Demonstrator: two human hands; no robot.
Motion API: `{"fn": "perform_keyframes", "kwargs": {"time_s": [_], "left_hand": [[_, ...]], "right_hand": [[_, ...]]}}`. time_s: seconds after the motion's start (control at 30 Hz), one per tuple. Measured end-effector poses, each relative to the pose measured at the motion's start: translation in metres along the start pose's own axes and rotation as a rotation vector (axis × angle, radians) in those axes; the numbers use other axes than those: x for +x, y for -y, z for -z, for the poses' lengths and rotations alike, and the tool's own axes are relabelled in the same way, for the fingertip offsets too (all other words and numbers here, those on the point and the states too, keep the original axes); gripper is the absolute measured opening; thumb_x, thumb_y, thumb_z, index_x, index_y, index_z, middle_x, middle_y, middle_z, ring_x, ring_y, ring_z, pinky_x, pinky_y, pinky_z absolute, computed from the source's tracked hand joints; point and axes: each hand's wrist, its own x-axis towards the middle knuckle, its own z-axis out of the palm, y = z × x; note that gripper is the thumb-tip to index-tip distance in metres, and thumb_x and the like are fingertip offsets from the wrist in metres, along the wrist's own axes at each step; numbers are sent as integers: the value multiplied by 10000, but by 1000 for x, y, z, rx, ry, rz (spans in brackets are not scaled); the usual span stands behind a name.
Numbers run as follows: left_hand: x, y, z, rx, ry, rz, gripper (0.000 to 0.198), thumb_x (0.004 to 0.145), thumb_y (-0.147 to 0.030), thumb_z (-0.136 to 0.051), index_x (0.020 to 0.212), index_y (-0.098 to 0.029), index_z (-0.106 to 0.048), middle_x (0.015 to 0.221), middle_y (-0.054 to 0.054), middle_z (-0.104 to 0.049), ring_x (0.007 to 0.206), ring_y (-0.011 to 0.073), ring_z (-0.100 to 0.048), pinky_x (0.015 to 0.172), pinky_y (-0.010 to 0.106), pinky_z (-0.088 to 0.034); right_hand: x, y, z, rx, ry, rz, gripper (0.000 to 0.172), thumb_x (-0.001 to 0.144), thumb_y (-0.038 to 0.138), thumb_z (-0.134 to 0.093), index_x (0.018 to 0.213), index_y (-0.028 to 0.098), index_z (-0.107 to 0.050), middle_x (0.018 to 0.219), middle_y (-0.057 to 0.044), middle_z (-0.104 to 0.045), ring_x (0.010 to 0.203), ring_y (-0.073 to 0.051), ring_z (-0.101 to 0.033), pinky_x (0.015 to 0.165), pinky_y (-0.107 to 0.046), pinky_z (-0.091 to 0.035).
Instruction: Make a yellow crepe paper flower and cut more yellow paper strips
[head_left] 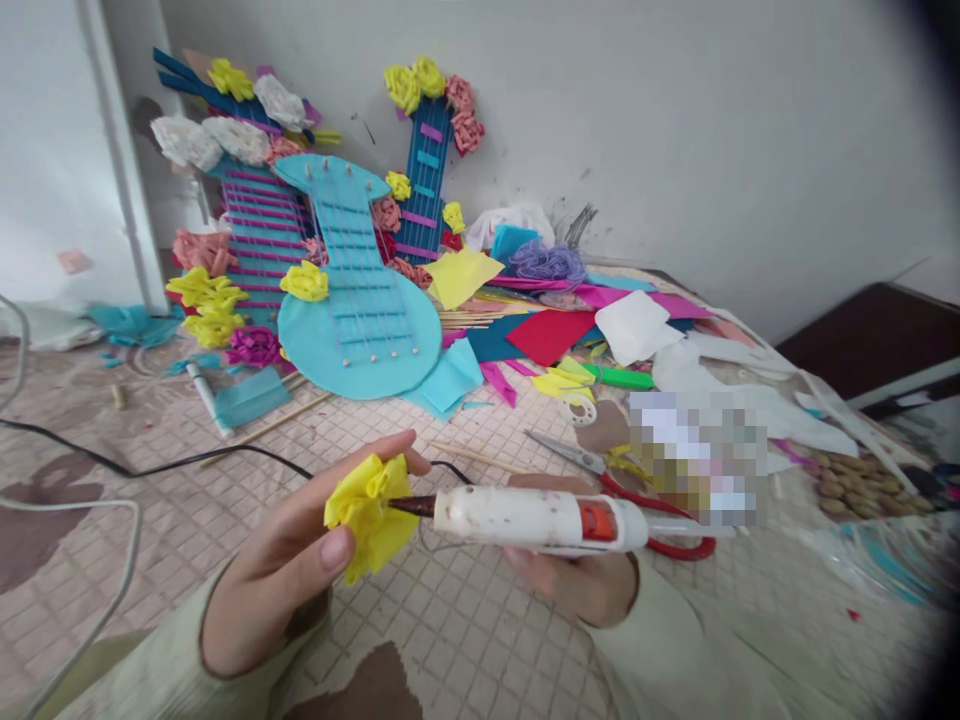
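Between the thumb and fingers of my left hand (281, 560) is a yellow paper flower (367, 550), its underside turned to the right. My right hand (581, 580) is wrapped round a white hot glue gun (517, 517) from below, with most of its fingers hidden behind the body. The gun's dark nozzle touches the flower near its middle. A clear glue stick (682, 526) sticks out of the gun's back end. Behind my hands, a blue guitar-shaped cutout (360, 330) with strings and one yellow flower leans upright against other decorated pieces.
Red-handled scissors (600, 468) lie behind the glue gun. Coloured paper squares (551, 335), purple yarn (547, 262) and a green cutter (622, 377) are heaped at the back. A black cable (187, 462) crosses the left side. Pistachio-like shells (862, 485) sit far right.
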Motion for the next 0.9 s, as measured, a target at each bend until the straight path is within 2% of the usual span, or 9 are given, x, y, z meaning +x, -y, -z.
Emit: {"fn": "perform_keyframes", "kwargs": {"time_s": [0.3,0.53,0.63,0.77,0.9], "left_hand": [[0,-1,0,20,-56,-15,457,650,-558,-631,1078,-398,-639,1076,-13,-638,991,282,-543,922,408,-361],[0,3,3,13,-47,-69,465,683,-520,-620,1111,-337,-634,1080,21,-641,928,263,-574,835,357,-433],[0,3,3,-2,-35,-66,456,685,-511,-625,1110,-345,-633,1082,3,-641,914,245,-584,812,328,-444],[0,1,3,-6,-36,-46,461,671,-518,-636,1104,-359,-633,1085,-9,-643,926,235,-579,839,318,-428],[0,2,3,6,-44,-48,461,674,-517,-632,1101,-342,-641,1079,18,-647,954,262,-573,865,351,-409]], "right_hand": [[4,4,1,113,40,11,322,665,143,-533,499,181,-260,499,54,-321,438,-74,-336,417,-223,-231],[3,3,1,101,44,40,311,673,140,-537,503,179,-280,495,51,-331,444,-76,-353,423,-221,-235],[3,4,1,93,57,34,318,681,162,-534,499,182,-273,493,49,-321,449,-83,-354,425,-228,-233],[3,4,1,92,66,-7,321,671,143,-553,505,178,-280,500,50,-326,445,-75,-350,421,-216,-238],[1,2,1,84,36,-10,315,683,150,-556,518,183,-289,506,54,-327,437,-72,-341,414,-212,-243]]}}
